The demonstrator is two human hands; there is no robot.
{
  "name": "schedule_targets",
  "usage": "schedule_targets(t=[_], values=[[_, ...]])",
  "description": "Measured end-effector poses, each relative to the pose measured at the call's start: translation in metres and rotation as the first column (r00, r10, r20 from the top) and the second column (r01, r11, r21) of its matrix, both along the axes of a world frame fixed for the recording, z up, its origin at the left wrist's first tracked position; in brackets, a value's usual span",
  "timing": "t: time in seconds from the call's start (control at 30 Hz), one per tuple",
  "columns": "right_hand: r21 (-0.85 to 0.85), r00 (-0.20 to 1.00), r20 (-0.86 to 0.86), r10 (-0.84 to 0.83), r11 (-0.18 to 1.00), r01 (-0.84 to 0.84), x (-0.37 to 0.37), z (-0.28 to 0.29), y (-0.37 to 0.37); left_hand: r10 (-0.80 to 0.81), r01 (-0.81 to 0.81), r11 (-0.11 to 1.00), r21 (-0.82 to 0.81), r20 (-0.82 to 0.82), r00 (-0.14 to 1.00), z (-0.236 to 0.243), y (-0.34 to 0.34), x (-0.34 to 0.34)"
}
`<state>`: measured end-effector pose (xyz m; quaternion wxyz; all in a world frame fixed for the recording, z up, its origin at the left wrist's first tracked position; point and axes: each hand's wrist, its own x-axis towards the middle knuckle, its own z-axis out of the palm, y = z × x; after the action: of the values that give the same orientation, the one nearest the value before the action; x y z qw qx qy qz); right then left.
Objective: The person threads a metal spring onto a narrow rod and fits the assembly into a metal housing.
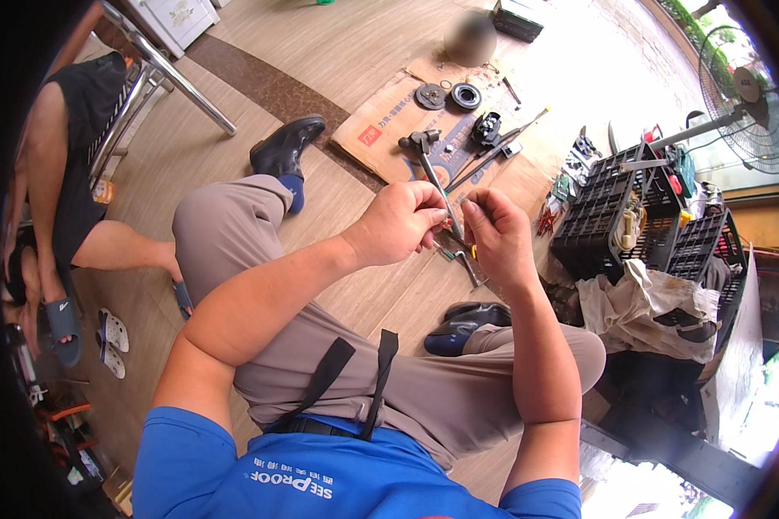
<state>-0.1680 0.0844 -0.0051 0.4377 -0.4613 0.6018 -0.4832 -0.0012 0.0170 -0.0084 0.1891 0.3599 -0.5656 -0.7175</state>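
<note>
My left hand [404, 221] is closed in a pinch in front of my chest. A tiny reddish piece shows at its fingertips, too small to name. Just to its right, my right hand [499, 235] is raised with the thumb against curled fingers; whatever it may hold is hidden. The two hands are apart by a small gap. Beyond them a hammer [421, 145] lies with its head on a cardboard sheet [368, 112], its handle running toward my fingers. Below the hands lies a small metal tool [469, 270], partly covered.
On the cardboard are two round disc parts [466, 96], a dark mechanical part [486, 130] and long thin tools [509, 149]. Black plastic crates [610, 208] with a draped cloth [645, 303] stand right, near a fan [746, 86]. Another person's leg [121, 245] and a metal chair [169, 73] are left.
</note>
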Motion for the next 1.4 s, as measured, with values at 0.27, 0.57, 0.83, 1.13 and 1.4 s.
schedule_targets(t=[0.27, 0.57, 0.83, 1.13, 1.4], values=[[-0.030, 0.988, -0.146, 0.045, 0.998, -0.050, 0.003, 0.001, 0.004, 0.060, -0.053, 0.996, -0.078, 0.081, 0.995, 0.000, 0.003, -0.003], [-0.036, 0.974, -0.227, 0.026, 0.999, -0.035, 0.002, 0.003, 0.000, 0.036, -0.030, 0.996, -0.082, 0.078, 0.996, 0.002, 0.005, -0.003], [-0.028, 0.970, -0.244, 0.004, 1.000, -0.011, -0.005, -0.007, -0.005, -0.017, 0.018, 1.000, -0.025, 0.025, 1.000, 0.001, 0.003, -0.001], [0.066, 0.994, -0.076, 0.075, 0.995, -0.070, -0.004, -0.016, -0.001, 0.121, -0.118, 0.992, 0.038, -0.097, 0.988, 0.005, -0.011, 0.005], [0.073, 0.966, -0.164, 0.199, 0.979, -0.189, 0.008, 0.009, 0.009, 0.177, -0.176, 0.984, 0.024, -0.045, 0.983, 0.007, -0.012, 0.006]])
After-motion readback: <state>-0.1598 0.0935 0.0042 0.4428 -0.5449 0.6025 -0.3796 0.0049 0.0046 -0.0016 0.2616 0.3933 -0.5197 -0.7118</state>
